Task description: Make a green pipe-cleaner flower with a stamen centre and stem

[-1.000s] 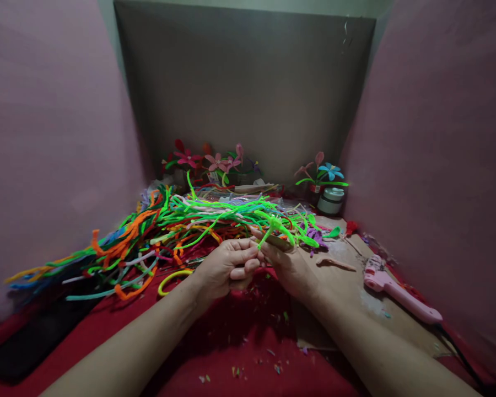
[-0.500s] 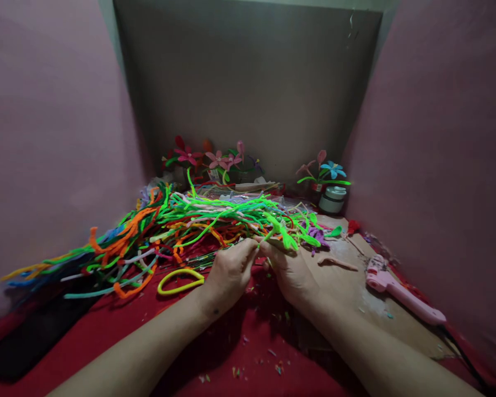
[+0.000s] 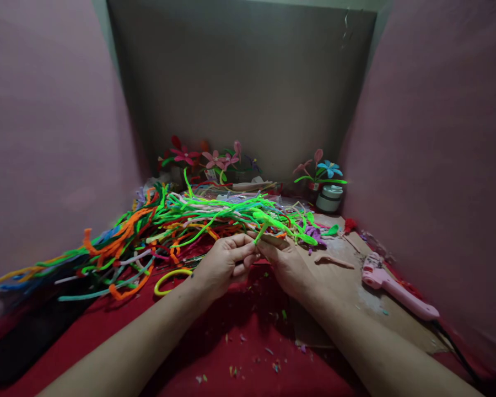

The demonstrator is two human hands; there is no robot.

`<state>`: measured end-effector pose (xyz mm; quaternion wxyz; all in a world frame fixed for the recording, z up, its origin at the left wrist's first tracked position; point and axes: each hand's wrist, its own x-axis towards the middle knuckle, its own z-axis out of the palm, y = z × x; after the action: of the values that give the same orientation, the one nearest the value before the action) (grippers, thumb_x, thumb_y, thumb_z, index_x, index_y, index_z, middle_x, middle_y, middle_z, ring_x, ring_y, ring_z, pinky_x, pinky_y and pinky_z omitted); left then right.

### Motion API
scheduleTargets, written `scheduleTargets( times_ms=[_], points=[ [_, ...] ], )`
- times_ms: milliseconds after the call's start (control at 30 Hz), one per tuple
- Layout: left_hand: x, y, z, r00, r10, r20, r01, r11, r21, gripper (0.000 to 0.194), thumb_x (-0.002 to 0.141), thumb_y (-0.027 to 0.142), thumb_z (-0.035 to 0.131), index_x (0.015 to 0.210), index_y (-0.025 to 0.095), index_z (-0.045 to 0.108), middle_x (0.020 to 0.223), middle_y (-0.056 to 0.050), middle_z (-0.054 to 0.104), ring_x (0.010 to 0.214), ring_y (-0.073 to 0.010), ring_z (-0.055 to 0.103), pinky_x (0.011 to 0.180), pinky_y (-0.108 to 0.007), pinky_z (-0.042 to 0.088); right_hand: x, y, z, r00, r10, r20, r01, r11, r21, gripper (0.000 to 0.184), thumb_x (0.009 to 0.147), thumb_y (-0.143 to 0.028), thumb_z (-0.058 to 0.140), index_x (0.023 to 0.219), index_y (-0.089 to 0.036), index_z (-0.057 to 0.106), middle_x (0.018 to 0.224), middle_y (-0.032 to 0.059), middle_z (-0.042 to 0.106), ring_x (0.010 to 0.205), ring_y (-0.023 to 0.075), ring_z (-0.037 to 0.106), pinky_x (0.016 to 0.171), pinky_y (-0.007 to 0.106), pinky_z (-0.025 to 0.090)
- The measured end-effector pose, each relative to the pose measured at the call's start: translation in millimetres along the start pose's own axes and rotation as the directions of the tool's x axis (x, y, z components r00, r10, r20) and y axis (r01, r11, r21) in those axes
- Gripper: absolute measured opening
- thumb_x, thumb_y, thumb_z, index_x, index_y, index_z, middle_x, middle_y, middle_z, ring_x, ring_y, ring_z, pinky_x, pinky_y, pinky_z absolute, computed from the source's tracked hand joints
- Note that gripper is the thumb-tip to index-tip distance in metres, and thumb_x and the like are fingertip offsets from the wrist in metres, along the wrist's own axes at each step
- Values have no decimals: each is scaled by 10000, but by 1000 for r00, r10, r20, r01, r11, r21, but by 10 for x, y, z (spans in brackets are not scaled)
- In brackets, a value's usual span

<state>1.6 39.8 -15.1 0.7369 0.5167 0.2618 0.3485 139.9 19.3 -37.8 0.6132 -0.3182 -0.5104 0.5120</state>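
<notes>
Both my hands meet at the middle of the view, fingers pinched together around a bright green pipe cleaner (image 3: 261, 234). Its stem slants up from between the fingertips to a wider green looped part at the top. My left hand (image 3: 227, 262) is closed on the stem's lower end, with thumb and forefinger pressed together. My right hand (image 3: 284, 262) grips the same stem from the other side, touching the left fingertips. Just behind them lies a big heap of coloured pipe cleaners (image 3: 215, 212), mostly green. The stem's very end is hidden by my fingers.
A pink glue gun (image 3: 399, 289) rests on the cardboard (image 3: 343, 289) at right. Yellow-handled scissors (image 3: 171, 280) lie left of my hands. Pipe-cleaner flowers (image 3: 330, 169) and a lidded jar (image 3: 329, 198) stand at the back. Scraps dot the red cloth (image 3: 248, 331); a black object (image 3: 37, 336) lies at left.
The green piece has turned between my fingers, its top now tilted differently. My left hand has rolled so its fingers show more. The whole view has shifted slightly.
</notes>
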Motion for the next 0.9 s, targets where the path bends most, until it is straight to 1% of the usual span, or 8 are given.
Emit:
scheduleTargets(
  times_ms=[267,333,433,533,667,733,800,900],
  points=[
    [4,38,-59,984,-94,154,111,988,-104,123,783,248,585,862,156,561,479,101,373,331,5,95,316,-119,168,9,50,-19,998,45,50,-53,984,172,212,720,-280,653,914,-210,705,774,25,678,689,157,558,665,297,428],
    [8,51,-57,981,-106,162,116,992,-53,129,777,260,582,843,149,568,478,101,366,329,3,99,313,-127,180,5,55,-8,995,67,67,-81,968,237,216,708,-265,660,909,-198,703,734,26,675,639,151,555,640,295,428],
    [11,59,-18,998,-30,56,19,982,190,178,776,313,574,806,138,573,522,62,448,342,-16,269,341,-146,237,-4,52,19,997,67,24,-71,966,250,202,703,-281,661,877,-188,705,758,34,675,661,166,570,620,293,430],
    [9,21,15,979,201,-30,-159,848,505,163,764,281,578,858,148,596,622,25,539,452,-59,412,422,-171,327,-16,33,51,1000,24,-14,-20,974,225,183,721,-308,642,857,-200,701,799,28,675,726,187,585,675,319,443],
    [3,-85,-40,867,498,-11,-304,547,780,127,805,254,516,823,180,618,647,24,552,525,-78,429,519,-189,357,-35,10,79,991,-111,-80,117,991,67,118,746,-259,622,828,-217,696,799,-2,665,795,182,573,798,334,426],
    [1,-125,-73,829,558,38,-341,450,825,140,812,244,505,736,181,604,607,31,517,549,-81,439,547,-187,358,-41,0,80,987,-139,-81,141,990,15,114,750,-245,621,837,-222,690,802,-9,660,807,178,566,827,335,417],
    [1,-138,-71,844,535,25,-338,497,799,186,831,254,475,694,179,576,550,43,468,514,-77,430,525,-184,356,-44,-15,77,987,-148,-54,149,989,10,108,752,-247,624,836,-220,687,810,-8,657,800,175,564,817,330,420],
    [-3,-106,-11,913,406,-44,-281,702,655,212,846,287,455,694,169,545,511,55,460,422,-67,440,463,-188,371,-51,-42,66,992,-118,-54,119,993,8,97,737,-278,645,791,-212,691,782,-9,651,759,164,560,761,305,429]
  ],
)
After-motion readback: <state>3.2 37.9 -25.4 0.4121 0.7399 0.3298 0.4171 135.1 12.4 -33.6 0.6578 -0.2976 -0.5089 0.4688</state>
